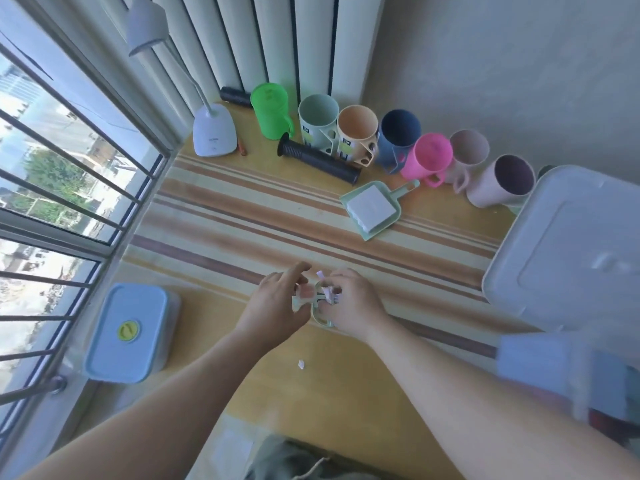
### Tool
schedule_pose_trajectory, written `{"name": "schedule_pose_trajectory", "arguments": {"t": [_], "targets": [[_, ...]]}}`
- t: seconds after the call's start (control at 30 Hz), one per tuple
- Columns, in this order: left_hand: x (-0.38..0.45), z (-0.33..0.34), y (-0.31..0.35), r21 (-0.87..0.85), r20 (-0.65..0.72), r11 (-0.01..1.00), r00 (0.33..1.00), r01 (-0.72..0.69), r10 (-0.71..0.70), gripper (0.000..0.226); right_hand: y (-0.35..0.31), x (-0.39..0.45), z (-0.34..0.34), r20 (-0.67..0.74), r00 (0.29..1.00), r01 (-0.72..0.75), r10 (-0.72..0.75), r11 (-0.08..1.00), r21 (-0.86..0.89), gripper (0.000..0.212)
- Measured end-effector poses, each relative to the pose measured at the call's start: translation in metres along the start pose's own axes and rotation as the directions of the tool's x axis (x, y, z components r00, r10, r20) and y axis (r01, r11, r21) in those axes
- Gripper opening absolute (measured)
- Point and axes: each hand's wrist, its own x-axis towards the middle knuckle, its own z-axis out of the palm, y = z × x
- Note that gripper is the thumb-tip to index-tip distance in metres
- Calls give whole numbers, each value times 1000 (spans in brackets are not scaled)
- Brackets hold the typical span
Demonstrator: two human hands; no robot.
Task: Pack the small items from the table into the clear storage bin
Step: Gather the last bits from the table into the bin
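Observation:
Both hands meet over the striped cloth at the table's middle. My left hand and my right hand together hold a small pale green brush with a loop handle; bits of white paper stick out between my fingers. A white paper scrap lies on the bare wood below my hands. The clear storage bin stands at the right edge, its pale lid propped above it. A green dustpan holding a white block lies further back.
A row of cups runs along the back wall, from a green jug to a pale pink mug. A black grip lies before them. A white desk lamp and a blue-lidded box stand by the window.

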Motion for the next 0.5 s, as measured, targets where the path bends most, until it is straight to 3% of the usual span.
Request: {"name": "schedule_pose_trajectory", "arguments": {"t": [0.13,0.23,0.37,0.5], "targets": [[-4,8,19,-25,6,999,999,-37,37,68,-7,-22,-8,-18,998,-52,58,970,237,30],[-8,13,32,-32,11,997,998,-65,65,68,-5,-39,-15,-56,997,-42,57,968,248,19],[-14,18,54,-42,-35,987,988,-154,153,63,0,-56,-25,-57,975,-162,212,870,465,22],[-16,21,60,-72,-48,981,983,-179,176,67,8,-66,-34,-71,976,-156,206,890,429,12]]}}
